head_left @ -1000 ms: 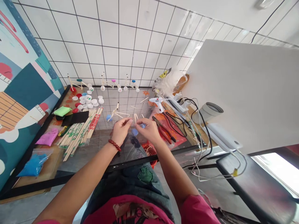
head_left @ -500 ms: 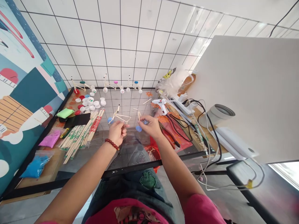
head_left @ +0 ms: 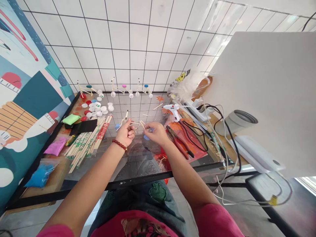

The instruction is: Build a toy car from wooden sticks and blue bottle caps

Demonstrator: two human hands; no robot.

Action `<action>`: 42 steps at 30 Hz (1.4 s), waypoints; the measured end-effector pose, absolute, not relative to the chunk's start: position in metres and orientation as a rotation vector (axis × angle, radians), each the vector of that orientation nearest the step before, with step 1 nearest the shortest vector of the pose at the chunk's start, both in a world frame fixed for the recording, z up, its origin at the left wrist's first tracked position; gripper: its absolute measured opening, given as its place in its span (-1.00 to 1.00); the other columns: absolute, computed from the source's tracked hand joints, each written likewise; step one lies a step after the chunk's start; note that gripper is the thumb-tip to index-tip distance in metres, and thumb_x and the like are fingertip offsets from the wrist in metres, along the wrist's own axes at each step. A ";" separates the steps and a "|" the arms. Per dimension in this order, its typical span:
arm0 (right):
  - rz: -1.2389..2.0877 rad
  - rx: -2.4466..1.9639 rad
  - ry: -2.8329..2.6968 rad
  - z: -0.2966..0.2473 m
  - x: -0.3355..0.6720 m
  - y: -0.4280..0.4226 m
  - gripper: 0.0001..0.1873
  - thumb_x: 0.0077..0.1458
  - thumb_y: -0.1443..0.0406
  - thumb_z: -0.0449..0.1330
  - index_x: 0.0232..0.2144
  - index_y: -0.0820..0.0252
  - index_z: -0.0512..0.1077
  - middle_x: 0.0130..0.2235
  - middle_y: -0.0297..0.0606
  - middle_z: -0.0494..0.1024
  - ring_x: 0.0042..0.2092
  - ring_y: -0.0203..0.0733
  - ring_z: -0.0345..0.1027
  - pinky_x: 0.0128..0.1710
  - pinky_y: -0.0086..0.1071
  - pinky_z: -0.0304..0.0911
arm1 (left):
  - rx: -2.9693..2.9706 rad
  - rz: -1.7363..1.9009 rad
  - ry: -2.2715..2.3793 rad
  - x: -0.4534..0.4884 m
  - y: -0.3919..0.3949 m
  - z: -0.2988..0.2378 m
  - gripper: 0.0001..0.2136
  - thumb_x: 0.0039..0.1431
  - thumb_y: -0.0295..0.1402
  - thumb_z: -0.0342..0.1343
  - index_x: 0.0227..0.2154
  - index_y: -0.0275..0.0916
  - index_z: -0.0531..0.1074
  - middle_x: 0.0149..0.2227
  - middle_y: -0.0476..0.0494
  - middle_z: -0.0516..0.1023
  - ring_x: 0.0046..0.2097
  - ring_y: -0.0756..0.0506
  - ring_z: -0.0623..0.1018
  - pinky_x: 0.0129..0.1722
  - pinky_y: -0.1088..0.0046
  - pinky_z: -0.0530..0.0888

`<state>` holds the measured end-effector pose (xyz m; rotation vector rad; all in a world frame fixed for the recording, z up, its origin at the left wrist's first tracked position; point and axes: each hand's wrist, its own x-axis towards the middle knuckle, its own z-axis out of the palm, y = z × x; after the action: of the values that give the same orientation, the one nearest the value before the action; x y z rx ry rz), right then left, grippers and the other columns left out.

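Observation:
My left hand (head_left: pixel 126 132), with a red bead bracelet at the wrist, is closed on the wooden stick frame (head_left: pixel 128 122) of a small bicycle model with a blue cap wheel (head_left: pixel 117 126). My right hand (head_left: pixel 155 132) is closed on a short wooden stick (head_left: pixel 142 124) and a blue bottle cap (head_left: pixel 147 136). Both hands hover close together over the glass table (head_left: pixel 138 158).
Three finished stick bicycles (head_left: pixel 120 89) stand at the far edge. Loose bottle caps (head_left: pixel 95 108), a chopstick bundle (head_left: pixel 87 140), a glue gun (head_left: pixel 172 109), red-handled pliers (head_left: pixel 179 140), cables, clay bags (head_left: pixel 54 146) and a white board (head_left: pixel 266 92) surround the hands.
Both hands moved away from me toward the stick frame on the glass; my left hand now grips it, and my right hand brought the stick and blue cap beside it.

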<state>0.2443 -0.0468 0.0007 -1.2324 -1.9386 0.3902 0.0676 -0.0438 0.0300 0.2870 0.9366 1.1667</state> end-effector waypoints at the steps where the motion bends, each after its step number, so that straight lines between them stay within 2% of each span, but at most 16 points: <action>1: 0.377 -1.234 -1.947 0.000 0.244 -0.047 -0.90 0.02 0.35 0.24 -0.49 0.11 0.54 -0.39 -0.31 0.67 -0.31 -0.18 0.55 -0.20 -0.38 0.29 | 0.285 1.176 0.926 0.067 -0.044 0.030 -0.78 0.34 -0.25 0.18 -0.37 -0.28 0.42 -0.65 0.10 0.38 -0.76 0.18 0.13 -0.78 0.70 -0.01; 7: 0.311 -1.235 -1.972 -0.003 0.245 -0.048 -0.91 0.02 0.37 0.26 -0.49 0.10 0.53 -0.37 -0.33 0.69 -0.27 -0.15 0.57 -0.12 -0.34 0.28 | 0.232 1.201 0.807 0.059 -0.050 0.031 -0.70 0.47 -0.33 -0.04 -0.41 -0.30 0.40 -0.64 0.08 0.36 -0.76 0.18 0.15 -0.80 0.69 0.01; 13: 0.328 -1.202 -2.006 -0.002 0.242 -0.049 -0.93 0.04 0.35 0.27 -0.47 0.10 0.53 -0.35 -0.34 0.70 -0.26 -0.17 0.57 -0.04 -0.29 0.24 | 0.193 1.193 0.672 0.054 -0.053 0.039 -0.63 0.51 -0.31 -0.14 -0.43 -0.30 0.37 -0.63 0.06 0.36 -0.76 0.17 0.17 -0.80 0.70 0.04; 16: 0.345 -1.153 -2.002 -0.002 0.242 -0.051 -0.93 0.06 0.34 0.26 -0.46 0.10 0.52 -0.34 -0.34 0.70 -0.23 -0.17 0.57 -0.01 -0.28 0.24 | 0.195 1.205 0.665 0.055 -0.054 0.041 -0.63 0.51 -0.30 -0.14 -0.43 -0.30 0.37 -0.63 0.07 0.36 -0.75 0.17 0.16 -0.79 0.69 0.04; 25: 0.386 -0.991 -1.969 0.000 0.242 -0.050 -0.91 0.06 0.33 0.25 -0.46 0.09 0.54 -0.27 -0.27 0.70 -0.20 -0.16 0.59 -0.12 -0.31 0.33 | 0.218 1.213 0.671 0.056 -0.054 0.039 -0.64 0.50 -0.30 -0.12 -0.44 -0.29 0.37 -0.63 0.07 0.37 -0.75 0.17 0.16 -0.78 0.69 0.04; 32: 0.372 -1.056 -1.971 -0.002 0.242 -0.051 -0.93 0.01 0.35 0.29 -0.45 0.08 0.58 -0.15 -0.23 0.69 -0.10 -0.11 0.59 -0.03 -0.27 0.35 | 0.253 1.199 0.663 0.058 -0.055 0.038 -0.62 0.50 -0.31 -0.13 -0.44 -0.30 0.39 -0.63 0.06 0.37 -0.75 0.17 0.18 -0.79 0.69 0.06; 42: 0.402 -1.041 -1.997 -0.003 0.243 -0.049 -0.92 0.00 0.37 0.26 -0.46 0.11 0.56 -0.17 -0.23 0.68 -0.14 -0.15 0.59 -0.09 -0.33 0.36 | 0.260 1.166 0.648 0.059 -0.055 0.036 -0.62 0.50 -0.30 -0.14 -0.44 -0.30 0.39 -0.62 0.05 0.37 -0.75 0.16 0.18 -0.78 0.69 0.06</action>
<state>0.2426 -0.0486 -0.0028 -1.0409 -1.9967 0.4015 0.0594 -0.0549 0.0355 0.2598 0.6481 1.1663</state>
